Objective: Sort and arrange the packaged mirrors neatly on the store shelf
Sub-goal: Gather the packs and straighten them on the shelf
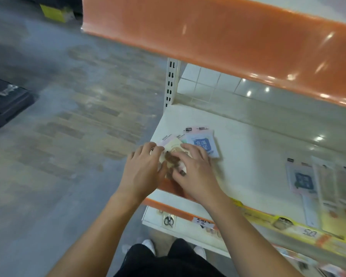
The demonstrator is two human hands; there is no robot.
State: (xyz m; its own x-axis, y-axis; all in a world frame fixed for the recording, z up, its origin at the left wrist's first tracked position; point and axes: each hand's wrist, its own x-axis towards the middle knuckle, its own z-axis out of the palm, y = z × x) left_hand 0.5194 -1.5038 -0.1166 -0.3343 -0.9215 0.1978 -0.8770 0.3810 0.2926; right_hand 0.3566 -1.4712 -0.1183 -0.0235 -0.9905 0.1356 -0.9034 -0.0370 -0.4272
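A small pile of packaged mirrors lies at the left front corner of the cream shelf [248, 140]. On top is a beige packaged mirror with a brown bear figure [171, 156]. My left hand [144, 170] touches its left side with fingers spread. My right hand [196, 170] lies over its right side, fingers bent on the package. Under the pile, a blue-printed packaged mirror [205, 143] sticks out to the right. Farther right on the shelf lies a row of handled packaged mirrors [306, 180], blurred.
An orange shelf edge [228, 43] overhangs above. The lower shelf [188, 222] carries small packaged goods and price tags. A shelf upright [170, 82] stands at the left end. Grey floor with a dark crate [6, 104] lies to the left.
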